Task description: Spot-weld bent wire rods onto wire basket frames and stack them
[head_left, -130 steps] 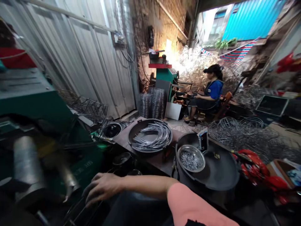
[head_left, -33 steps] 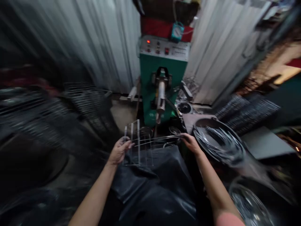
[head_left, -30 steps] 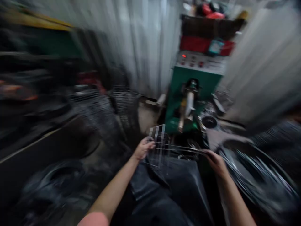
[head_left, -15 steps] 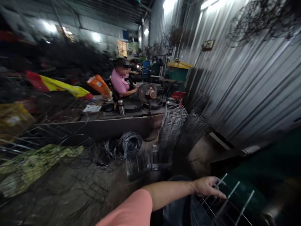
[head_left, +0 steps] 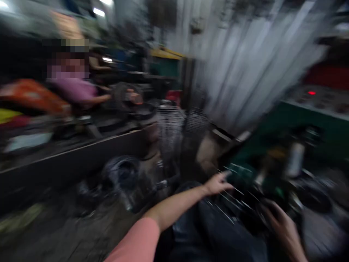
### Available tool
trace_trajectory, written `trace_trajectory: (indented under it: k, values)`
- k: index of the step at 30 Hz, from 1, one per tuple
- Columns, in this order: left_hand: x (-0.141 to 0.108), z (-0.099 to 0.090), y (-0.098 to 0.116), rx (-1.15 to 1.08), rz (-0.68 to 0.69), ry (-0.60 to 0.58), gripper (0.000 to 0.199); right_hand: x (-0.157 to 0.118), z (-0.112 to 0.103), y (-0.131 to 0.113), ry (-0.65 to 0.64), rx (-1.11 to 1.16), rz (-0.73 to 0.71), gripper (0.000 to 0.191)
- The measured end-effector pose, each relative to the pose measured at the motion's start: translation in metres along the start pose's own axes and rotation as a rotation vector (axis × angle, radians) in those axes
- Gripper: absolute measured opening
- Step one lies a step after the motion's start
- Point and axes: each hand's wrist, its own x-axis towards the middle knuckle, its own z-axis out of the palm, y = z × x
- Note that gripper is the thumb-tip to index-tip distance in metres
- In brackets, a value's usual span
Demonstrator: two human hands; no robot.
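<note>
Left hand: fingers extended, touching wire rack, grip unclear.
Right hand: blurred, fingers cannot be told.

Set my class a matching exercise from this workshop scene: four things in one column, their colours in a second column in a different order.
Things:
1. The wire frame by the left hand
2. The left sleeve
3. The indicator light on the control panel
4. The machine housing below the panel

Colours:
A. Pink
B. Green
C. Silvery grey
D. Red

Right pairs: 1-C, 2-A, 3-D, 4-B
</note>
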Motion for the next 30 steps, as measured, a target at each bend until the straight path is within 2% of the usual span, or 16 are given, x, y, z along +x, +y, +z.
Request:
trace_trajectory:
  k: [3,4,6,8,12,16,30]
  values:
    - [0.008,0.001,0.002,0.008,-0.049,0.003,0.059,-0.062,-0.052,0.029,-0.041,-0.061,0.197,0.023]
    - [0.013,0.002,-0.001,0.021,-0.082,-0.002,0.061,-0.072,-0.061,0.032,-0.063,-0.035,0.229,0.026]
    - [0.02,0.008,-0.008,0.013,-0.148,-0.033,0.067,-0.077,-0.07,0.038,-0.113,0.157,0.225,0.027]
    - [0.022,0.016,-0.014,-0.032,-0.194,-0.058,0.073,-0.072,-0.072,0.044,-0.11,0.24,0.217,0.023]
    - [0.022,0.034,-0.017,-0.113,-0.237,-0.058,0.076,-0.069,-0.073,0.055,-0.11,0.168,0.217,0.016]
    - [0.029,0.047,-0.017,-0.151,-0.27,-0.033,0.075,-0.077,-0.074,0.068,-0.135,0.133,0.188,0.017]
    - [0.038,0.057,-0.028,-0.193,-0.339,-0.028,0.076,-0.071,-0.079,0.093,-0.211,0.073,0.149,0.02]
